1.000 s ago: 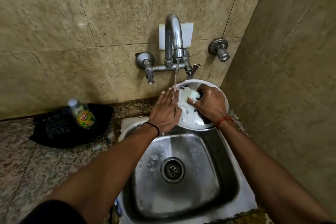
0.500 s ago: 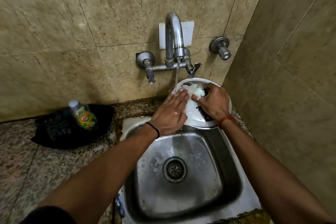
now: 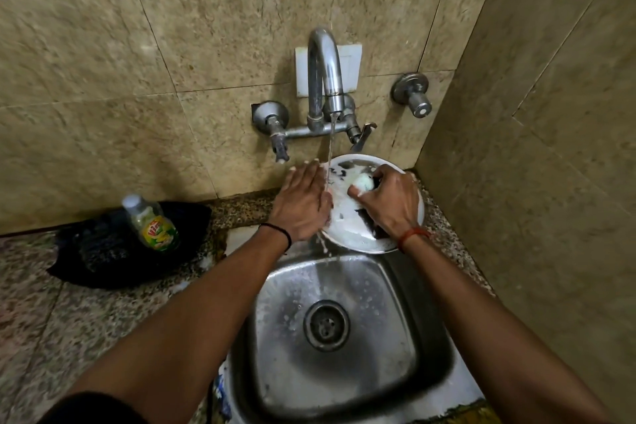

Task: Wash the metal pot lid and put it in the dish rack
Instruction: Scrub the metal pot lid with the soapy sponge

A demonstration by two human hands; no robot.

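Observation:
The round metal pot lid [image 3: 347,217], coated in white foam, is held tilted above the back edge of the sink, under the tap. My left hand [image 3: 304,203] lies flat on the lid's left rim with its fingers straight, and the thin water stream [image 3: 331,148] runs down over its fingers. My right hand [image 3: 389,203] is closed around a pale foamy knob [image 3: 361,181] at the lid's centre. A dark bare patch of the lid shows under that hand. No dish rack is in view.
The steel sink [image 3: 344,372] with its drain lies below the lid. A curved tap [image 3: 325,79] and a wall valve [image 3: 413,96] stick out above. A dish-soap bottle [image 3: 153,225] stands on a black cloth [image 3: 103,258] on the left counter. A tiled wall closes the right side.
My left hand slid right over the lid's foamy face, then back to its left rim. My right hand kept its hold on the knob. The water kept running.

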